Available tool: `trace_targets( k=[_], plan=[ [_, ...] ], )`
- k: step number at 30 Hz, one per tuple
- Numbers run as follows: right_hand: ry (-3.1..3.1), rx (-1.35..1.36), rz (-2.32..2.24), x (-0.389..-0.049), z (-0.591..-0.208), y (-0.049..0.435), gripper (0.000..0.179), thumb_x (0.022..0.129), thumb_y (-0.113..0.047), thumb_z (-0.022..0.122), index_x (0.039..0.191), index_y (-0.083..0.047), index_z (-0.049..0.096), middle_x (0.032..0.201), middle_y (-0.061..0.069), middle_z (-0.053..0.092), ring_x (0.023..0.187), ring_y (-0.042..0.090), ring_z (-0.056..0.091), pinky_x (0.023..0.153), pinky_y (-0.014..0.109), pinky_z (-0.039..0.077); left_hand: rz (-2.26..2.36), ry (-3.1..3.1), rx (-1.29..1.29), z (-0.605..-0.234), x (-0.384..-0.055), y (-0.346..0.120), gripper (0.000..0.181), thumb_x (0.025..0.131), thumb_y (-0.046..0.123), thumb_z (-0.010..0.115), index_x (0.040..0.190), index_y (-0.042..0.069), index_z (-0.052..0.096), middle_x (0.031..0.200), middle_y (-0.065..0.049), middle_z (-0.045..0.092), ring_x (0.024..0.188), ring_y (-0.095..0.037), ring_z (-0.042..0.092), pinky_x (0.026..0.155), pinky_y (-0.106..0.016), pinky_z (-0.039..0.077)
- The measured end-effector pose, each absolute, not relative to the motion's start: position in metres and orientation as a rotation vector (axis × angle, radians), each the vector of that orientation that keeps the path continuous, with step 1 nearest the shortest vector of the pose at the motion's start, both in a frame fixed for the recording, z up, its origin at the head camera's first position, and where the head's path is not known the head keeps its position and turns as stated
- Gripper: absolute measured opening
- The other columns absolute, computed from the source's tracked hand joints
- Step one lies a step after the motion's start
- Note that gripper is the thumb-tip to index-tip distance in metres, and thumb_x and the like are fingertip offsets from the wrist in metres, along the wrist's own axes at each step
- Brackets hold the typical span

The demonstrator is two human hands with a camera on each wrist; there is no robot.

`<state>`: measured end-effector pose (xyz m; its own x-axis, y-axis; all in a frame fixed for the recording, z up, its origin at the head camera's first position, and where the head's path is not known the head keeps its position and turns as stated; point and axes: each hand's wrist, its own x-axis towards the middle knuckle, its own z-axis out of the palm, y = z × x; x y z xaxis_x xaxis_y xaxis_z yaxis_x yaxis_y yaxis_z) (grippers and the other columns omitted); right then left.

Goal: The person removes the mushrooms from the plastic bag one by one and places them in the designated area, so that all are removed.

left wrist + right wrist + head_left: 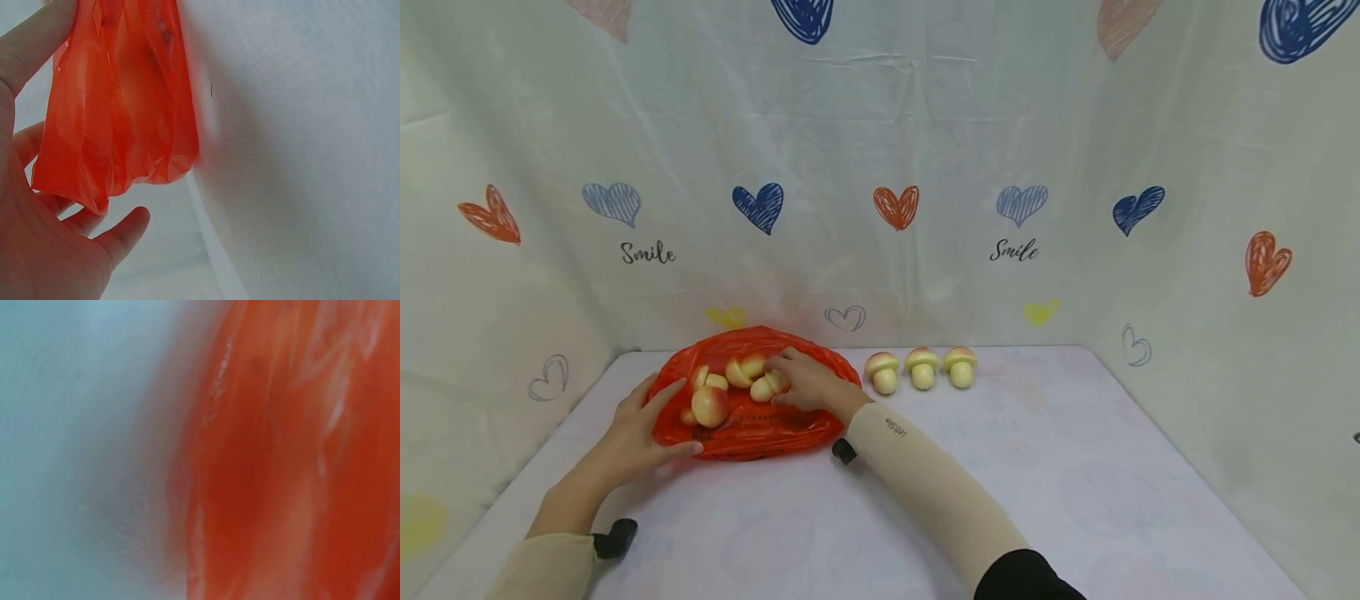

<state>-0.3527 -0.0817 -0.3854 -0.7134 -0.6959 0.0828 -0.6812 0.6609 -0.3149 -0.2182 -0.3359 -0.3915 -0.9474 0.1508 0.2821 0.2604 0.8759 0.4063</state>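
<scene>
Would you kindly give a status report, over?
Left hand against left side of red bag. Right hand gripping a mushroom inside. Three more mushrooms right of bag. Nothing visibly blocking.

**A:** Identify the location type.

**B:** It appears to be a recording space, screened like a booth. Building type, such as home or lab, cannot be determined.

**A:** State the indicators.

**B:** A creased sheet (pixel 955 125) hangs along the rear, left and right sides. Its print comprises coloured hearts (pixel 757 208) and the word "Smile" (pixel 648 252). A white tabletop (pixel 1000 475) meets the sheet at the rear.

**A:** Locate the recording equipment.

**B:** One black unit (pixel 616 539) is worn behind the left hand (pixel 636 429); a second black unit (pixel 844 451) is worn behind the right hand (pixel 811 383).
</scene>
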Motion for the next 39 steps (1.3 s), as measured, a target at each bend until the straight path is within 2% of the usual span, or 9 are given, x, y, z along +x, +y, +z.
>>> trace_targets(
  k=[6, 14, 27, 33, 36, 39],
  plan=[
    [2.849, -1.234, -0.470, -0.353, -0.386, -0.083, 0.042, 0.091, -0.031, 0.066, 0.129, -0.027, 0.050, 0.126, -0.006, 0.043, 0.102, 0.008, 0.047, 0.099, 0.025, 0.043, -0.658, -2.794, -0.318, -0.392, -0.218, -0.337, 0.097, 0.070, 0.039, 0.083, 0.145, 0.004, 0.032, 0.146, -0.035, 0.013, 0.126, -0.059, 0.019, 0.090, -0.078, 0.025],
    [2.834, -1.269, -0.499, -0.354, -0.389, -0.080, 0.041, 0.091, -0.031, 0.066, 0.129, -0.027, 0.051, 0.123, -0.007, 0.045, 0.099, 0.007, 0.047, 0.095, 0.020, 0.043, -0.660, -2.801, -0.311, -0.393, -0.217, -0.336, 0.098, 0.070, 0.041, 0.082, 0.145, 0.005, 0.032, 0.146, -0.035, 0.013, 0.125, -0.058, 0.020, 0.089, -0.078, 0.027],
    [2.700, -1.365, -0.718, -0.357, -0.389, -0.070, 0.038, 0.091, -0.018, 0.067, 0.127, -0.020, 0.055, 0.126, -0.004, 0.048, 0.109, 0.006, 0.045, 0.099, 0.016, 0.037, -0.659, -2.791, -0.327, -0.391, -0.218, -0.335, 0.098, 0.070, 0.041, 0.082, 0.145, 0.004, 0.032, 0.145, -0.035, 0.015, 0.125, -0.058, 0.020, 0.089, -0.078, 0.027],
    [2.674, -1.414, -0.749, -0.360, -0.392, -0.069, 0.038, 0.090, -0.010, 0.063, 0.127, -0.016, 0.056, 0.131, -0.002, 0.050, 0.121, 0.007, 0.043, 0.105, 0.017, 0.030, -0.674, -2.805, -0.320, -0.390, -0.218, -0.335, 0.098, 0.070, 0.041, 0.082, 0.145, 0.004, 0.032, 0.147, -0.034, 0.013, 0.127, -0.058, 0.019, 0.091, -0.078, 0.026],
    [2.669, -1.403, -0.772, -0.361, -0.394, -0.069, 0.039, 0.090, -0.012, 0.065, 0.128, -0.015, 0.055, 0.133, -0.002, 0.050, 0.124, 0.007, 0.042, 0.107, 0.018, 0.029, -0.668, -2.813, -0.313, -0.390, -0.218, -0.335, 0.098, 0.070, 0.042, 0.082, 0.145, 0.004, 0.032, 0.147, -0.034, 0.013, 0.126, -0.058, 0.019, 0.091, -0.078, 0.026],
    [2.689, -1.361, -0.785, -0.360, -0.395, -0.070, 0.041, 0.090, -0.019, 0.067, 0.129, -0.016, 0.054, 0.129, -0.003, 0.051, 0.119, 0.007, 0.044, 0.105, 0.018, 0.032, -0.672, -2.816, -0.307, -0.391, -0.218, -0.335, 0.098, 0.070, 0.042, 0.082, 0.146, 0.005, 0.031, 0.147, -0.034, 0.012, 0.127, -0.059, 0.019, 0.091, -0.078, 0.026]
  ],
)
